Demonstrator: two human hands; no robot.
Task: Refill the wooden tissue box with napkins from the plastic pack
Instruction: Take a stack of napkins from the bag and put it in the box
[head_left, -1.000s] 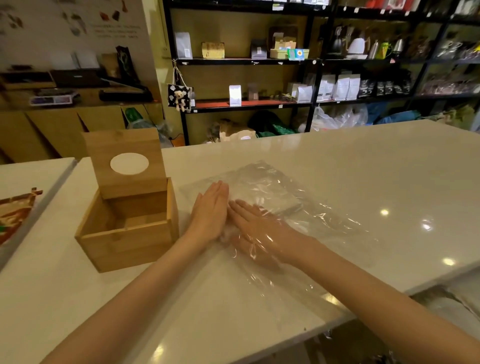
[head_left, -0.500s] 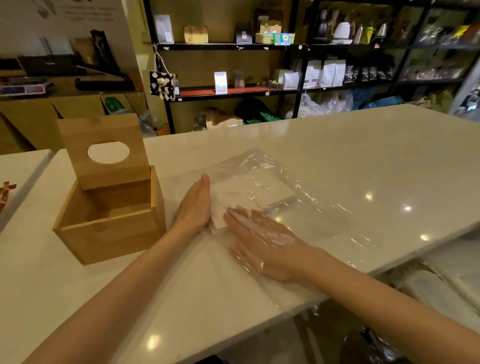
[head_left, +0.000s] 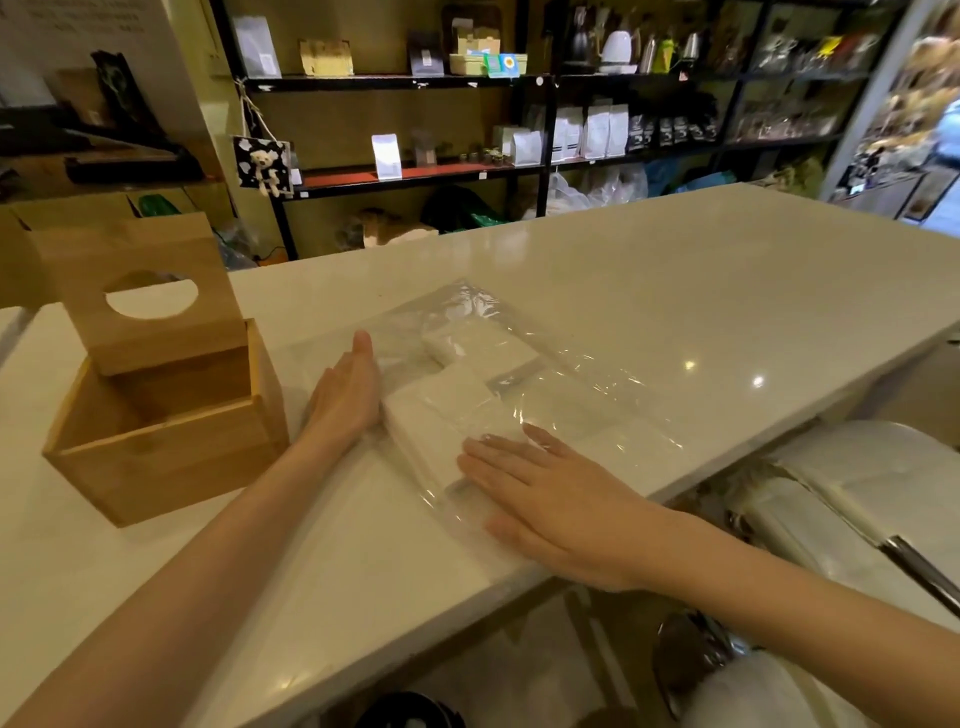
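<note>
The fingers of the right hand (head_left: 558, 512) are extended, held close together and laid flat, palm down, with the fingertips (head_left: 480, 454) resting on the near end of the napkins (head_left: 441, 415). They grip nothing. The fingers of the left hand (head_left: 345, 397) are likewise straight and together, set on edge against the left side of the napkin stack, thumb side up; they press but do not clasp.

The napkins are white, lie in two offset stacks and sit inside the plastic pack (head_left: 571, 405), a clear, crinkled film lying flat on the counter (head_left: 675, 291). The pack runs diagonally from the near edge of the counter toward its middle. Whether the right palm lies on top of the film or under it cannot be told.

The wooden tissue box (head_left: 166, 441) stands near the left end of the counter, just beside the left hand and not touching it. Its lid (head_left: 140, 291), with an oval opening, stands upright at the far wall of the box. The interior shows bare wood.
</note>
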